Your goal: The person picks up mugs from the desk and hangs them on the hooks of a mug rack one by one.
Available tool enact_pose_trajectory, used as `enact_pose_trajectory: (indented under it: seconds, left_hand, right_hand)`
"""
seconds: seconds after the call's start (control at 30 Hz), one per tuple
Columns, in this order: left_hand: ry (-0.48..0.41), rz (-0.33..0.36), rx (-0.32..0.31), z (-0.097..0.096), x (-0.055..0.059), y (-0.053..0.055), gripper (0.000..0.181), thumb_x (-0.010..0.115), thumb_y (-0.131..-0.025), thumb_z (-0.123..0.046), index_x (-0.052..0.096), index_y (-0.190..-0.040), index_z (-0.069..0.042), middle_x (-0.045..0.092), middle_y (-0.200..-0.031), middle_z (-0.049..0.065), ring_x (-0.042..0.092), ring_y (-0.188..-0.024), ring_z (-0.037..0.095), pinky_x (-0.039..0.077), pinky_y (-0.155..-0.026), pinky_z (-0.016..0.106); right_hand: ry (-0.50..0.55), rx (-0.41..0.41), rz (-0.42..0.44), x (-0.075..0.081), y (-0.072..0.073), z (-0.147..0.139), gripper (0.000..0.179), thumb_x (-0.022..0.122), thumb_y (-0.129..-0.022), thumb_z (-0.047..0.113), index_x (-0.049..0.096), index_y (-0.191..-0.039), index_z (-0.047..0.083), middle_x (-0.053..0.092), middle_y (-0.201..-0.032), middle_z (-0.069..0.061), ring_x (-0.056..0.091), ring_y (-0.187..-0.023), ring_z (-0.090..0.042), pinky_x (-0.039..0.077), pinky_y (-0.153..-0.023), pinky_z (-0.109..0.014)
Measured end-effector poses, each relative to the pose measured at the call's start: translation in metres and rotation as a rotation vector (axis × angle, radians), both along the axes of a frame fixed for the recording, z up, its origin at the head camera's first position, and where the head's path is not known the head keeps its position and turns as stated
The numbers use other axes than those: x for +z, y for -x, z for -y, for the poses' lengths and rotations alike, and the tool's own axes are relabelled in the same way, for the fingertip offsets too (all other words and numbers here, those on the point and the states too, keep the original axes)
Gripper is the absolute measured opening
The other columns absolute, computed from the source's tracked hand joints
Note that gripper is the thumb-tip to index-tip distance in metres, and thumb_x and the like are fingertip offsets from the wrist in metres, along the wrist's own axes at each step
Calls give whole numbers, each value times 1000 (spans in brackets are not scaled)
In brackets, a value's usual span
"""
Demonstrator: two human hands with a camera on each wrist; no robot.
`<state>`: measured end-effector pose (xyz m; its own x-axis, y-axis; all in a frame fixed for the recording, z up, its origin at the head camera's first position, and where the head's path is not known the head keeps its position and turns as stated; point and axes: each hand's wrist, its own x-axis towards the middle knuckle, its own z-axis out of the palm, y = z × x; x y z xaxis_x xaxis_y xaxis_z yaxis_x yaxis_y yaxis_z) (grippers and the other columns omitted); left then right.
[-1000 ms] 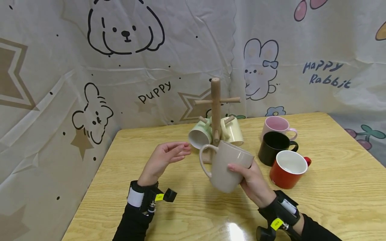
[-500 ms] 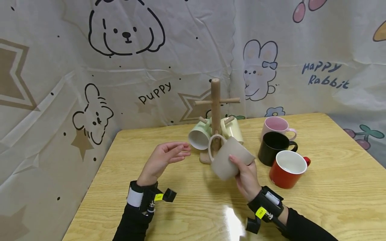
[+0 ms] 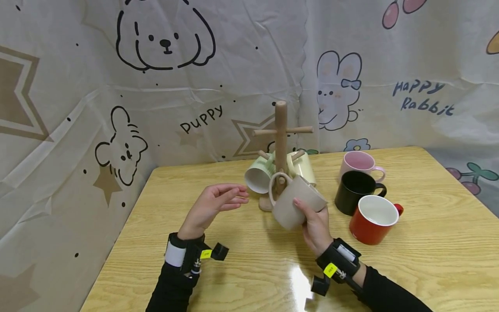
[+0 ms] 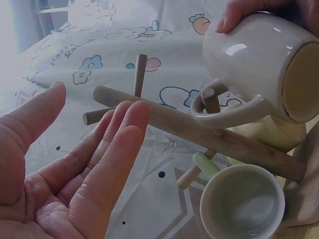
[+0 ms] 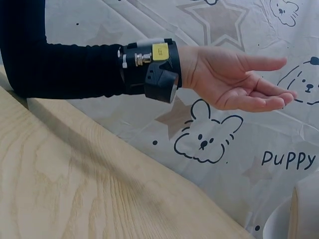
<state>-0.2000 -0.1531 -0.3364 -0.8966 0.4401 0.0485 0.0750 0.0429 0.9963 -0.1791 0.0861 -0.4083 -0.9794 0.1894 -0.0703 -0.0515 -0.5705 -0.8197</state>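
Observation:
My right hand [image 3: 317,227] grips a beige mug [image 3: 296,206] by its body near the rim, thumb on the near side. The mug is tilted in front of a wooden mug tree [image 3: 280,134], its handle facing the post. In the left wrist view, the tip of a low peg [image 4: 210,97] shows inside the loop of the mug handle [image 4: 234,118]. My left hand [image 3: 214,208] hangs left of the tree, fingers extended and holding nothing. A pale green mug [image 3: 258,175] and a pale yellow mug [image 3: 306,171] hang on the tree's lower pegs.
To the right on the wooden table [image 3: 436,216] stand a pink mug [image 3: 356,161], a black mug [image 3: 351,195] and a red mug [image 3: 370,227] with a white inside. Two upper pegs of the tree stick out sideways. A printed cloth [image 3: 234,86] hangs behind the table.
My right hand has moved the beige mug forward and up to the tree and tilted it further, so its handle now overlaps the post. The left hand has stayed put.

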Motion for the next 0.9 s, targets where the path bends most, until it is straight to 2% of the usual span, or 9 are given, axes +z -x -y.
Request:
enact_pose_trajectory:
  seconds: [0.37,0.57,0.73,0.83,0.87,0.9]
  left_hand:
    - [25,11,-13,-3,0,0,42,52,-94,-27,54,-118,8,56,-119,30,66,-94,12,51,-87,31]
    - [34,21,-13,-5,-2,1,41,52,-94,-26,54,-119,7,59,-116,25,66,-94,13,52,-87,32]
    - [39,26,-16,-6,-4,1,42,53,-94,-27,54,-119,7,57,-118,28,66,-94,13,52,-87,33]
    - [45,25,-18,-7,-5,2,43,53,-94,-27,54,-119,7,58,-117,27,66,-93,12,52,-87,33]
    - [46,24,-18,-7,-5,2,43,53,-94,-27,54,-119,7,59,-116,26,66,-93,12,52,-86,33]
    - [46,23,-19,-7,-5,2,43,53,-94,-27,54,-119,8,60,-115,25,66,-93,12,52,-86,32]
  right_hand:
    - [-1,-35,-10,-7,10,0,48,59,-80,-2,40,-118,21,47,-116,1,49,-108,-15,42,-93,-32]
    - [3,-62,-38,-13,14,3,53,64,-78,2,38,-121,20,47,-116,0,48,-107,-15,42,-92,-32]
    - [5,-86,-59,-23,17,8,59,69,-77,9,35,-124,21,47,-118,1,49,-109,-14,42,-94,-33]
    - [22,-86,-57,-26,17,10,59,68,-78,7,36,-125,20,46,-119,1,49,-110,-15,42,-95,-34]
    - [32,-87,-77,-33,20,10,59,68,-78,6,37,-126,19,46,-119,0,49,-110,-16,43,-94,-34]
    - [38,-86,-78,-34,20,11,57,67,-79,4,38,-125,19,47,-118,0,50,-109,-16,44,-93,-33]
